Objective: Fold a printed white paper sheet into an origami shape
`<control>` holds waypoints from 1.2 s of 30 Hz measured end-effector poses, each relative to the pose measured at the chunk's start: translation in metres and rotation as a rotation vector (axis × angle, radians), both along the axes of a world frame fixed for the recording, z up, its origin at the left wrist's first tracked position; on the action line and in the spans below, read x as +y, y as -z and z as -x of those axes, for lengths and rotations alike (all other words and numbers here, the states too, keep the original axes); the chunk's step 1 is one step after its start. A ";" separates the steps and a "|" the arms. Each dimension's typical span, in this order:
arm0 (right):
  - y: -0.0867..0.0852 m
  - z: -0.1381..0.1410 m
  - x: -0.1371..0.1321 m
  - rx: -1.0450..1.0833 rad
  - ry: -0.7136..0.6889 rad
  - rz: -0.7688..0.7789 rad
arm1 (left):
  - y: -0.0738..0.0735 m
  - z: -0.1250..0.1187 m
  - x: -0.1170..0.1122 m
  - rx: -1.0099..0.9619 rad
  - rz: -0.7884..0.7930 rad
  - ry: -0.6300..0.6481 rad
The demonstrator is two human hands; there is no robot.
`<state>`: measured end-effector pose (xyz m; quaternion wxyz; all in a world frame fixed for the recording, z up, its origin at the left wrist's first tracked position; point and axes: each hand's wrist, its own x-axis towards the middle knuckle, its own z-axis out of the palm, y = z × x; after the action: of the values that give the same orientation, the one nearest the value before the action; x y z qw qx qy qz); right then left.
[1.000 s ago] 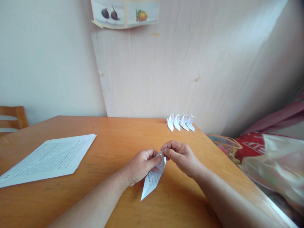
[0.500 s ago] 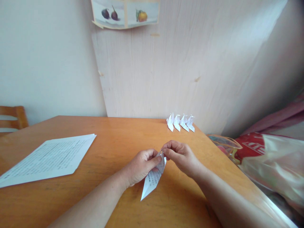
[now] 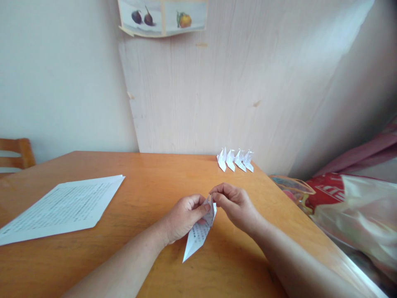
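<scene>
A folded paper piece (image 3: 196, 240), white with rows of printed characters, is held above the table with its pointed end toward me. My left hand (image 3: 187, 215) is closed on its left side, thumb lying across the upper part. The thumb and fingertips of my right hand (image 3: 232, 202) pinch the upper tip of the same paper; the fingers partly hide that tip. Beyond my hands, several folded paper birds (image 3: 235, 160) stand in a row at the far right of the table.
A stack of printed sheets (image 3: 68, 209) lies on the left of the wooden table (image 3: 149, 182). Past the table's right edge are a red bag (image 3: 325, 188) and a pale plastic bag (image 3: 362, 215). A chair (image 3: 18, 153) stands at the far left, and fruit pictures (image 3: 164, 18) hang on the wall.
My hands and the folded paper stay almost in place. The whole view has shifted very slightly; the right fingertips keep pinching the upper tip.
</scene>
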<state>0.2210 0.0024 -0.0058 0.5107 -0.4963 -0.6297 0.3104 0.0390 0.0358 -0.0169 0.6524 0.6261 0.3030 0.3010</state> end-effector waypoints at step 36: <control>0.011 -0.012 0.009 -0.385 -0.034 -0.063 | -0.002 0.002 0.001 0.039 -0.059 -0.020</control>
<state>0.2327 0.0112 -0.0172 0.3905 -0.5197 -0.7335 0.1986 0.0367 0.0364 -0.0146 0.6247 0.6477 0.3128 0.3039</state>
